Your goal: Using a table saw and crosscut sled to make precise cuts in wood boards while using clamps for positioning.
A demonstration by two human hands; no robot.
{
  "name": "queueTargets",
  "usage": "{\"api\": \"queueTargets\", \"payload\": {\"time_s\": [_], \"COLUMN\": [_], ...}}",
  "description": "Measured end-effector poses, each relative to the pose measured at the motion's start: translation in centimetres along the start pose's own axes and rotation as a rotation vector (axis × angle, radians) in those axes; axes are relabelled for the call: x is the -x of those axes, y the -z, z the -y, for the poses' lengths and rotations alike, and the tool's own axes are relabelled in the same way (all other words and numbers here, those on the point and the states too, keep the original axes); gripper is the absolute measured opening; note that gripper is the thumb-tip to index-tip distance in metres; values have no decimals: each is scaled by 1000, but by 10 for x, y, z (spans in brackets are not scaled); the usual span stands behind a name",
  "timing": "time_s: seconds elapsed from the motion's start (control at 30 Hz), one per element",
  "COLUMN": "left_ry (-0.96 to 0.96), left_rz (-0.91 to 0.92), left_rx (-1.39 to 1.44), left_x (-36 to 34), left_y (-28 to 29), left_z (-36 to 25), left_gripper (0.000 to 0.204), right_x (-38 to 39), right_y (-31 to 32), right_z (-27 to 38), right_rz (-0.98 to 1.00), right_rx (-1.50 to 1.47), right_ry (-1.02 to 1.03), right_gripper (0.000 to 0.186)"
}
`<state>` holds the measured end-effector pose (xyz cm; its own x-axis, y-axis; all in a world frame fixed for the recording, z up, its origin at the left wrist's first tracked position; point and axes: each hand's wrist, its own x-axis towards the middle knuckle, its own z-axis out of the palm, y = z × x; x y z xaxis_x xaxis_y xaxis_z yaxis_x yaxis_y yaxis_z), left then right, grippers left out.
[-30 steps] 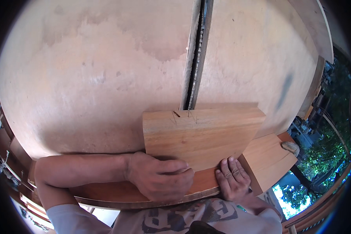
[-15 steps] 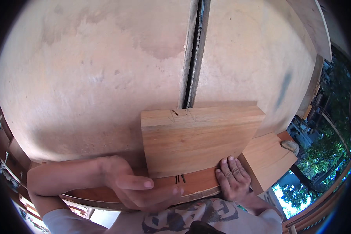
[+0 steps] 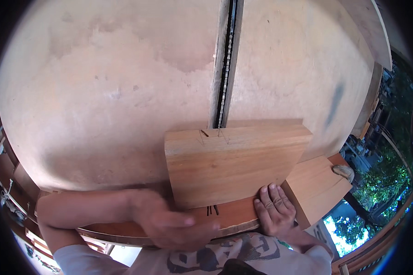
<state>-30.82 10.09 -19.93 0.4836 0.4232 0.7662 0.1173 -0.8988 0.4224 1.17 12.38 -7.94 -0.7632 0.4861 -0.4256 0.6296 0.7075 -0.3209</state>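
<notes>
A thick wooden board point(image 3: 231, 167) stands along the near side of a pale panel, across the lower end of a long slot point(image 3: 225, 68) with a toothed strip inside. Its top has pencil lines and a dark notch. My right hand point(image 3: 275, 206) lies with outstretched fingers against the board's lower right corner, on the orange-brown strip point(image 3: 238, 213). My left hand point(image 3: 176, 222) is motion-blurred below the board's left part, thumb and fingers apart, holding nothing. Near it, several short dark marks or pins point(image 3: 212, 210) show on the strip; I cannot tell which.
The large pale plywood panel point(image 3: 124, 91) fills most of the view. A second wooden block point(image 3: 316, 192) lies at the right, with a stone-like lump point(image 3: 342, 171) at its far end. A curved sheet point(image 3: 371, 27) is at upper right; timber, clutter and foliage show beyond.
My left hand has left the board, moved down and left and opened, uncovering the dark marks on the strip. My right hand stays in place. The board's left end appears slightly lower.
</notes>
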Motion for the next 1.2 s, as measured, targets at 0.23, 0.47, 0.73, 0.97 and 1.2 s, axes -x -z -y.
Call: {"api": "queueTargets", "payload": {"time_s": [0.23,0.47,0.73,0.97,1.2], "left_ry": [81,152,162,-14,-99], "left_rz": [-58,-52,-25,17,18], "left_rx": [99,60,57,-78,-76], "left_x": [-4,-7,-8,4,-5], "left_y": [-20,-18,-18,-19,-6], "left_z": [17,10,9,10,27], "left_gripper": [14,13,14,22,27], "right_x": [-6,-2,-3,-1,-4], "right_y": [-3,-1,0,-3,1], "right_z": [0,3,1,2,0], "right_rz": [21,17,16,21,23], "right_rx": [18,13,18,34,20], "right_ry": [17,25,20,0,41], "right_gripper": [17,16,15,15,16]}}
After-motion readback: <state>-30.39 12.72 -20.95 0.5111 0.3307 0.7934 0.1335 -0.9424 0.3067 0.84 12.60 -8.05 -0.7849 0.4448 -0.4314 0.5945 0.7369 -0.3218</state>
